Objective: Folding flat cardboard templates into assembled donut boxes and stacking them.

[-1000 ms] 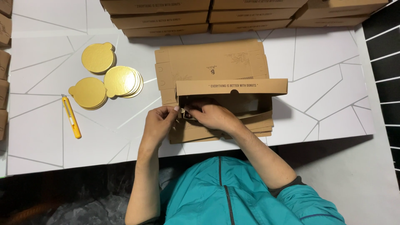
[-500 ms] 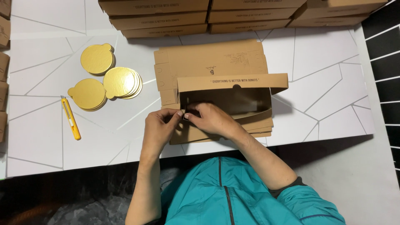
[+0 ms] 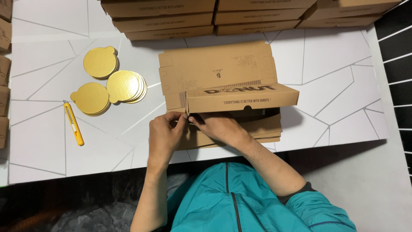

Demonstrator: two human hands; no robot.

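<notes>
A brown cardboard box point(image 3: 223, 81) lies half folded on a short stack of flat box blanks point(image 3: 266, 129) near the table's front edge. Its front panel stands raised toward me. My left hand point(image 3: 165, 136) pinches the box's left front corner flap. My right hand point(image 3: 216, 126) grips the same corner from the right, fingers tucked under the raised panel. The two hands' fingertips meet at that corner. Part of the box interior is hidden behind the raised panel.
Several gold round cake boards point(image 3: 111, 86) lie in overlapping piles at the left. A yellow utility knife point(image 3: 74, 123) lies in front of them. Stacks of folded brown boxes point(image 3: 206, 17) line the far edge, with more at the left edge point(image 3: 4, 86). The white table point(image 3: 334, 86) has grey lines.
The box's front panel has swung up and closer to upright, covering the dark interior seen earlier. Both hands stayed at the left front corner, working the flap.
</notes>
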